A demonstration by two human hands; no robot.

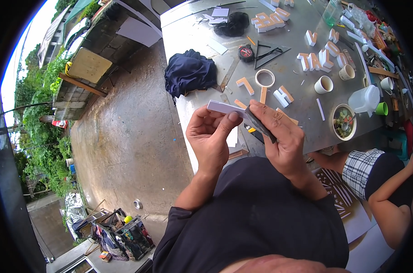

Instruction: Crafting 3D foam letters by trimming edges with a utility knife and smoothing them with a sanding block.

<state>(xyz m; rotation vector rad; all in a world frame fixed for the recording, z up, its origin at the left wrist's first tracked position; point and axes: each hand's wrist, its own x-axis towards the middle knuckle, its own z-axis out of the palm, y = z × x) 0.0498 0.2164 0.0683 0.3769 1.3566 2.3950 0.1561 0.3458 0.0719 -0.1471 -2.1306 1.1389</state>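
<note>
Nearest, the left hand (209, 136) pinches a white foam strip (224, 108) between thumb and fingers, its grip closed on the strip's near edge just above the tabletop (297, 82) rim. The right hand (281, 139) meets it from the other side, its grip wrapped around a dark utility knife (261, 125) laid against the strip. Just beyond on the tabletop, a green-rimmed bowl (344, 122) holds leafy food with a spoon standing in it. Beside it a translucent plastic jug (364, 99) lies tilted, near a small green cup (382, 108). Farther out stand two white cups: one (324, 84) shows a pale interior, the other (347, 72) a dark one; what they hold I cannot tell. Foam letters (315, 60) lie scattered past them.
</note>
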